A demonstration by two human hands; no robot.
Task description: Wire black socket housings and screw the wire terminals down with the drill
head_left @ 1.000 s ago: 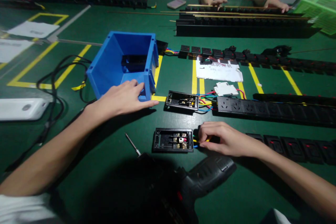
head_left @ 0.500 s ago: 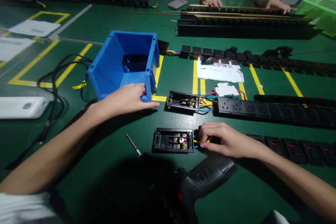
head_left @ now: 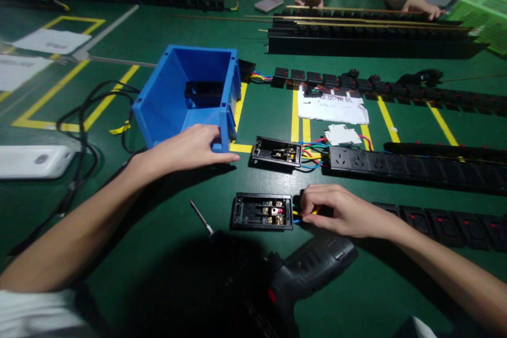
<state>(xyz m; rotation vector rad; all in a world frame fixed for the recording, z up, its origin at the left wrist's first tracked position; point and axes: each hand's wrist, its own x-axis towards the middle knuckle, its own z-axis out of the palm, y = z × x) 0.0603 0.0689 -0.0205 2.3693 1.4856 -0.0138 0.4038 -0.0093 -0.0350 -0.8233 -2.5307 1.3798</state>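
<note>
Our right hand pinches colored wires by thumb and fingers, just outside the right end of the open black terminal housing. Housing lies flat on our near side of the desk, metal terminals exposed, so contacts look reachable from above. Our left hand is at the near rim of the blue bin, thumb extended; fingertips hidden, so we can't tell if they hold anything. Black part inside bin. Cordless driver lies nearest us, untouched. Second wired housing sits beyond ours, left of the socket strip.
</note>
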